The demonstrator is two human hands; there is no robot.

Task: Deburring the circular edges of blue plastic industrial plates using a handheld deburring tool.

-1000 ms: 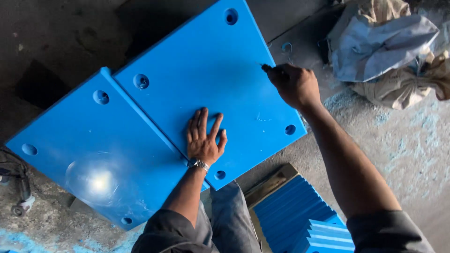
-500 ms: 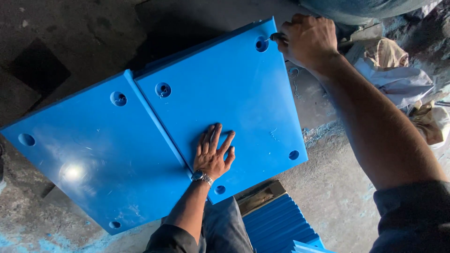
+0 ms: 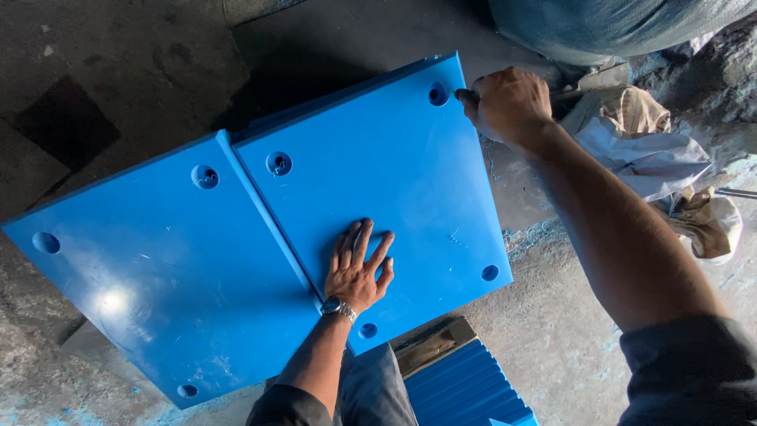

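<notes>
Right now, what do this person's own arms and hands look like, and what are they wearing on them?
Both hands are bare, with no gloves. The left hand has a metal-banded wristwatch with a dark face at the wrist. Both forearms are uncovered; dark grey sleeves are pushed up toward the elbows. The right hand shows no ring or band that I can make out.

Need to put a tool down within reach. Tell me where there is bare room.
Bare patches: the left blue panel, and the concrete floor between the right blue panel and the heap of rags. Crowded: the right panel under the left hand, and its far corner, gripped by the right hand.
</notes>
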